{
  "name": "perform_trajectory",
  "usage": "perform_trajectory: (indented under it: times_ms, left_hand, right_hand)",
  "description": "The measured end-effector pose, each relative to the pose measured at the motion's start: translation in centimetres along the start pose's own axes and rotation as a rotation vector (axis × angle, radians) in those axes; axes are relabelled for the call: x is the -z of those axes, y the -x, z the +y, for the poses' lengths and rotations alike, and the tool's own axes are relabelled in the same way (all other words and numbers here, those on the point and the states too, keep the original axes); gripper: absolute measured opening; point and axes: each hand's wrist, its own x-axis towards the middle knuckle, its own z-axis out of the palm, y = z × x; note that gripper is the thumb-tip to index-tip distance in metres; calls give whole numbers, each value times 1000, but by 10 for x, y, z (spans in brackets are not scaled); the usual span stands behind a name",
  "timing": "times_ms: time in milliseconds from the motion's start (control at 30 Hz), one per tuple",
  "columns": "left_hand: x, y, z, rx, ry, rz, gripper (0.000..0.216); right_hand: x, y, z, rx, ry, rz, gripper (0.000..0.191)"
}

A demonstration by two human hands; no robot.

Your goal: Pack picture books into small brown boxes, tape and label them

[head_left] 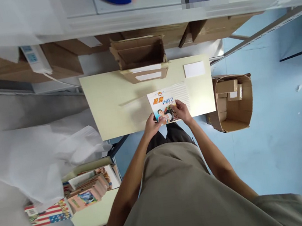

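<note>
A booklet [163,107] with orange and blue Chinese lettering and a person's picture on its cover is held over the near edge of the pale yellow table [111,107]. At its lower left corner, my left hand [152,124] grips it, thumb on the cover. My right hand [182,111] pinches its right side, also with the thumb on top. Under and to the right of the booklet lies a white ribbed sheet or stack [183,94]; which of the two I cannot tell. Beyond it stands an open cardboard box [144,75] with white labels.
A small white card [194,69] lies at the table's right. An open carton [223,120] with small boxes stands on the blue floor. Books [88,197] and white plastic sheeting [32,162] are at the left. A shelf [155,16] spans the far side.
</note>
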Motion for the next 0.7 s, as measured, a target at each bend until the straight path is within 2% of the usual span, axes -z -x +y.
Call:
perform_trajectory:
  times_ms: [100, 233, 333, 433, 567, 633, 700]
  left_hand:
    - [-43, -27, -3, 7, -127, 41, 32]
    - [-64, -55, -5, 7, -412, 157, 26]
    - [-67, -64, -7, 64, -464, 200, 18]
    - [-66, -68, -12, 134, -385, 245, 10]
    - [-59, -74, -17, 188, -243, 217, 13]
    - [-54, -76, -19, 189, -187, 190, 14]
    - [-48, -76, -19, 185, -159, 179, 14]
  right_hand:
    - [44, -6, 13, -3, 112, 41, 54]
    - [63, -31, 26, -43, 316, 71, 47]
    - [64, -46, 30, -123, 449, 68, 40]
    - [73, -47, 32, -124, 471, 81, 34]
    - [98, -36, 34, -65, 607, 248, 38]
    - [106, -34, 36, -102, 682, 313, 41]
    - [109, -37, 38, -160, 731, 317, 40]
